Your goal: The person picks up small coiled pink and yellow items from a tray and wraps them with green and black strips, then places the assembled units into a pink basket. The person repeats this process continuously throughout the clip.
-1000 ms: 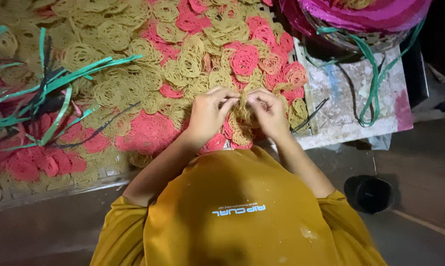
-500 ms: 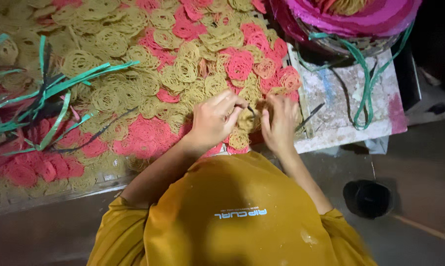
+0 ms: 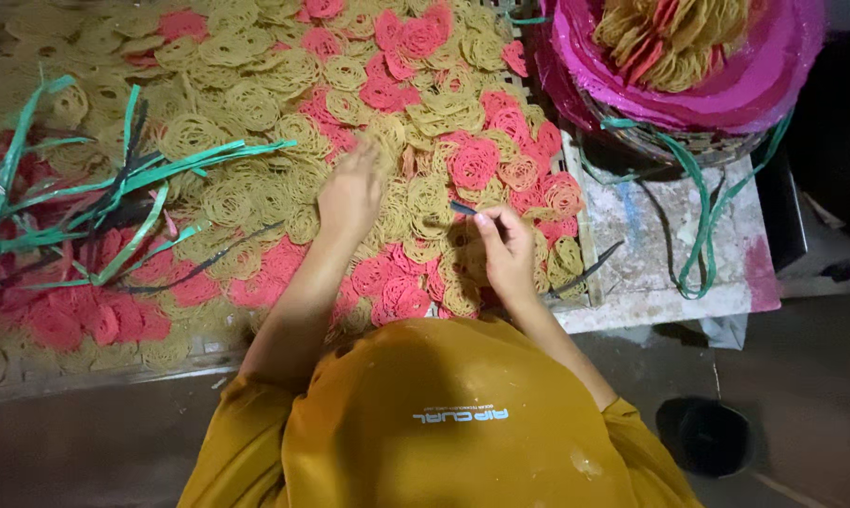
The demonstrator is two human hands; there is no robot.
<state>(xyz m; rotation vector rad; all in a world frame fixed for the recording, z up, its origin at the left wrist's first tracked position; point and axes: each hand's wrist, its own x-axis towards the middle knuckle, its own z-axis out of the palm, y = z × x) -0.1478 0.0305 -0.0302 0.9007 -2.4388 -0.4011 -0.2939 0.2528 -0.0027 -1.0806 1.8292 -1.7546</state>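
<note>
Our left hand (image 3: pixel 352 193) lay flat and open on yellow and pink noodle coils (image 3: pixel 416 202); our right hand (image 3: pixel 502 246) pinched a dark strip (image 3: pixel 463 208).

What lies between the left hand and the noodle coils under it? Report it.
Nothing visible. The left hand lies flat on the yellow and pink noodle coils, touching them directly. The green strips sit off to its side, apart from it. The right hand pinches a dark strip nearby.
</note>
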